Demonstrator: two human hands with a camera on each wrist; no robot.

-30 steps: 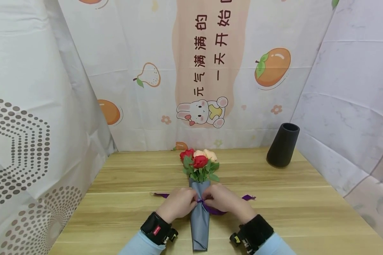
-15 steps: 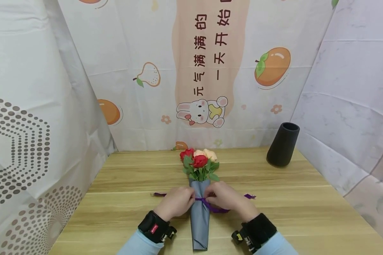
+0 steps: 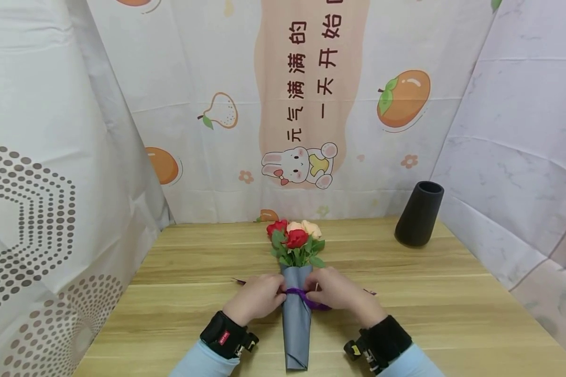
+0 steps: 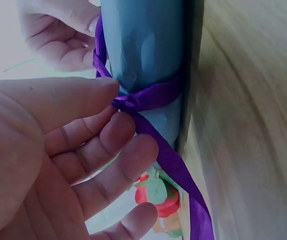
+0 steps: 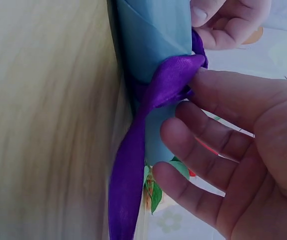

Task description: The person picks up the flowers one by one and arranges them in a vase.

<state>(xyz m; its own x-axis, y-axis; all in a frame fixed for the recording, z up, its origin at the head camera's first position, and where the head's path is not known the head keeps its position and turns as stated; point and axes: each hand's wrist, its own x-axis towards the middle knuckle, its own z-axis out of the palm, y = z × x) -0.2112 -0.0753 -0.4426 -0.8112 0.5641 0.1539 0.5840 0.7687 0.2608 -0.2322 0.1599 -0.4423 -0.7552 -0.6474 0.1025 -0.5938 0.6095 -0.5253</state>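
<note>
A bouquet of red and cream roses [image 3: 297, 239] lies on the table, its stems wrapped in grey-blue paper [image 3: 296, 335]. Around the wrap runs a purple satin ribbon [image 4: 163, 94], crossed or knotted at the front. At the bouquet's left side, my left hand [image 3: 257, 298] pinches the ribbon between thumb and forefinger. My right hand [image 3: 335, 290] pinches it on the other side, by the crossing, the remaining fingers loosely bent. A wide ribbon tail [image 5: 126, 185] hangs past the right fingers. The exact form of the knot is partly hidden by the fingertips.
A black tapered vase [image 3: 418, 214] stands at the back right of the wooden table [image 3: 207, 251]. Printed cloth [image 3: 221, 157] hangs behind the table, with more cloth along both sides.
My hands have drawn slightly apart and a little away from me, with the ribbon band now showing between them. The ribbon's left end has shifted inward. The bouquet has stayed in place.
</note>
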